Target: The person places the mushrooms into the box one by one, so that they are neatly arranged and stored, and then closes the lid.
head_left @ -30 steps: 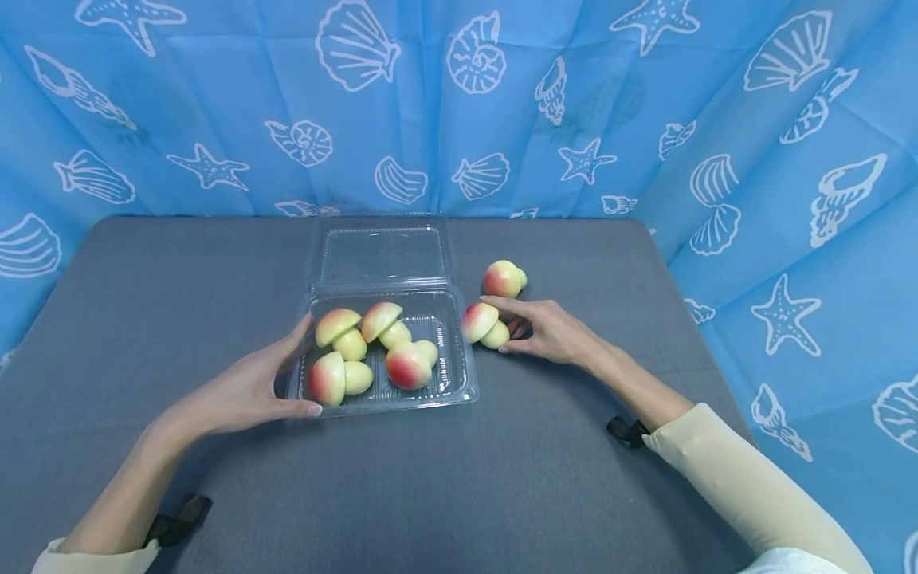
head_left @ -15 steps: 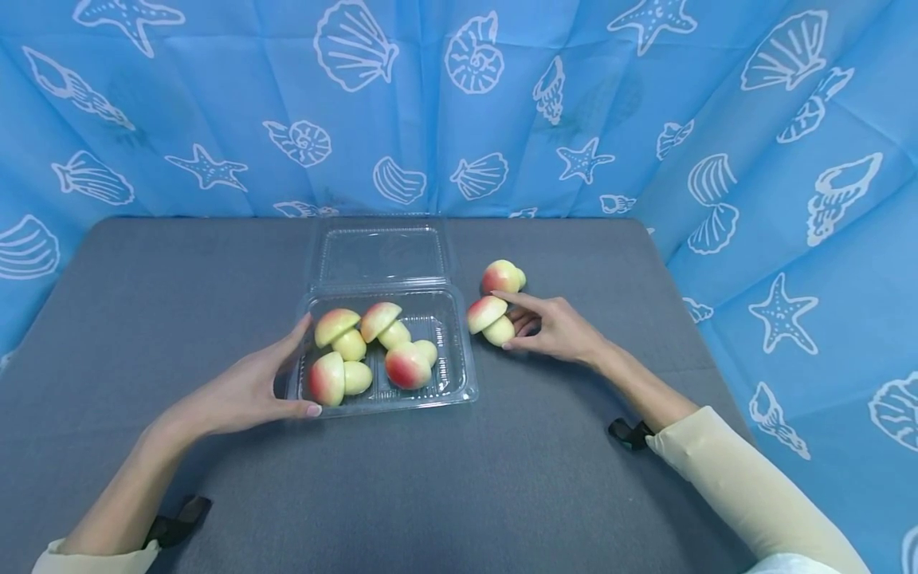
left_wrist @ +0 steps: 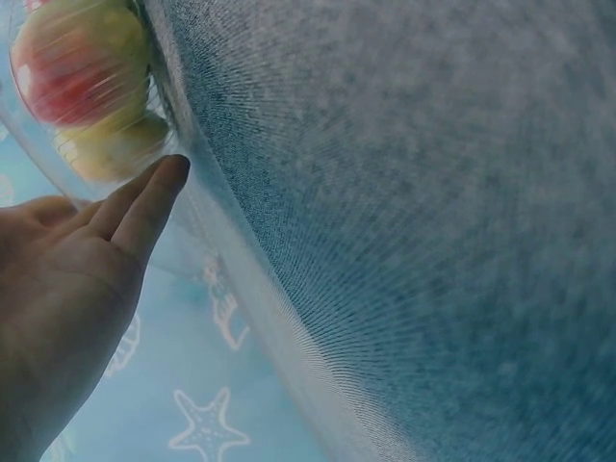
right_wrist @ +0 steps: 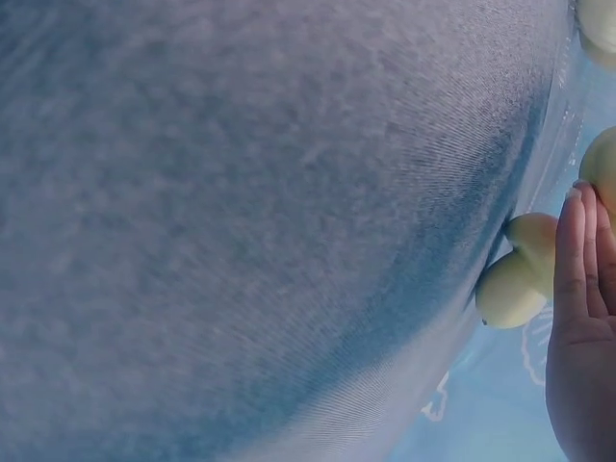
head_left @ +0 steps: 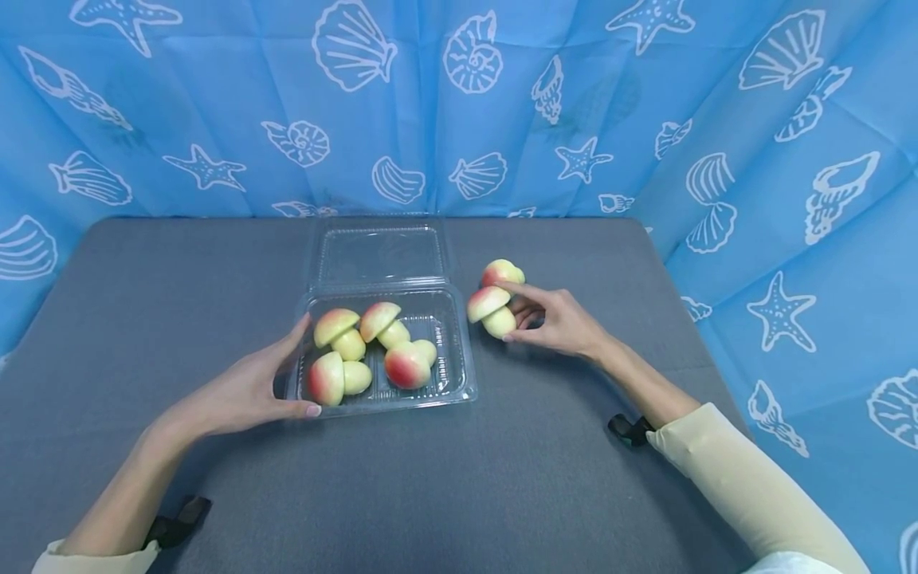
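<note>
My right hand [head_left: 562, 323] pinches a toy mushroom [head_left: 496, 317] with a red-and-cream cap and pale yellow stem, just right of a clear plastic clamshell container [head_left: 459, 339]. In the right wrist view the held mushroom [right_wrist: 602, 164] appears raised off the table. A second mushroom [head_left: 500, 271] lies behind it, partly covered by the fingers. My left hand [head_left: 240, 387] rests against the container's left side, fingers fairly straight, thumb at the front left corner. Several similar mushrooms [head_left: 409, 365] lie inside the container, toward its left and middle. Its clear lid [head_left: 383, 253] is folded back.
A grey cloth-covered table [head_left: 445, 486] carries everything. Behind and to the right hangs a blue curtain [head_left: 430, 119] with white shells and starfish. Black straps [head_left: 179, 520] show at both wrists.
The right hand, with its mushroom, has moved slightly away from the container and toward the table's back; the mushroom has turned more upright. The left hand and container have stayed put.
</note>
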Motion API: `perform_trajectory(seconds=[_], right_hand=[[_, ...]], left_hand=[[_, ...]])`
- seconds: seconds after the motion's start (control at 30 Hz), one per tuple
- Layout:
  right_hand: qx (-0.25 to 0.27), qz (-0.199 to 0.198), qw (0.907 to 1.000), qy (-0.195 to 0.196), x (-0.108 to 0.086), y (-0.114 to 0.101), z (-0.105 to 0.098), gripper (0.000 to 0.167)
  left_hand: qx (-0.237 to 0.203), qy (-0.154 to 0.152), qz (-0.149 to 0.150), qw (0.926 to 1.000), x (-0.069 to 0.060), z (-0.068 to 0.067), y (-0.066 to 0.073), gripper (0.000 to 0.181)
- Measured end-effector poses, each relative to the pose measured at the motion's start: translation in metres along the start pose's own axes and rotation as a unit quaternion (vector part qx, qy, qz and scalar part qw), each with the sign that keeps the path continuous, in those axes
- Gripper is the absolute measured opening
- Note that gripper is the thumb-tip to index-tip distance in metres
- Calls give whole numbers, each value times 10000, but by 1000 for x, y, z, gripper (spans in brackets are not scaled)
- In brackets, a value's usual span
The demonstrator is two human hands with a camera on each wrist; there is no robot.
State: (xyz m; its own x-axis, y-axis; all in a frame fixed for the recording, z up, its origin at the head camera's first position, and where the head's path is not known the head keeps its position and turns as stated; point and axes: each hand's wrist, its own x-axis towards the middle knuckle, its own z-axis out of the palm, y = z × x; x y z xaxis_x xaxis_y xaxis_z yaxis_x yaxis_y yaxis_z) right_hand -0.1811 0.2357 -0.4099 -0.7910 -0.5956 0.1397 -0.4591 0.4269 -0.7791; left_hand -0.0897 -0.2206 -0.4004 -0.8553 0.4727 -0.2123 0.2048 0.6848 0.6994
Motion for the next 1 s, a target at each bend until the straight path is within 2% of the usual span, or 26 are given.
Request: perform_trajectory(seconds=[0.03, 0.27, 0.6, 1.0], right_hand=[[-1, -24, 10000, 18, 1, 0, 0, 79], [-24, 25, 10000, 18, 6, -43, -4, 74], [-252, -79, 9996, 41, 13, -52, -6, 75], [-262, -77, 9996, 102, 21, -66, -6, 70]], left_hand=[[12, -8, -10, 10000, 0, 0, 0, 125], [15, -6, 15, 10000, 1, 0, 0, 126], [21, 0, -38, 10000, 1, -1, 0, 127], [13, -4, -32, 10000, 2, 0, 0, 127]])
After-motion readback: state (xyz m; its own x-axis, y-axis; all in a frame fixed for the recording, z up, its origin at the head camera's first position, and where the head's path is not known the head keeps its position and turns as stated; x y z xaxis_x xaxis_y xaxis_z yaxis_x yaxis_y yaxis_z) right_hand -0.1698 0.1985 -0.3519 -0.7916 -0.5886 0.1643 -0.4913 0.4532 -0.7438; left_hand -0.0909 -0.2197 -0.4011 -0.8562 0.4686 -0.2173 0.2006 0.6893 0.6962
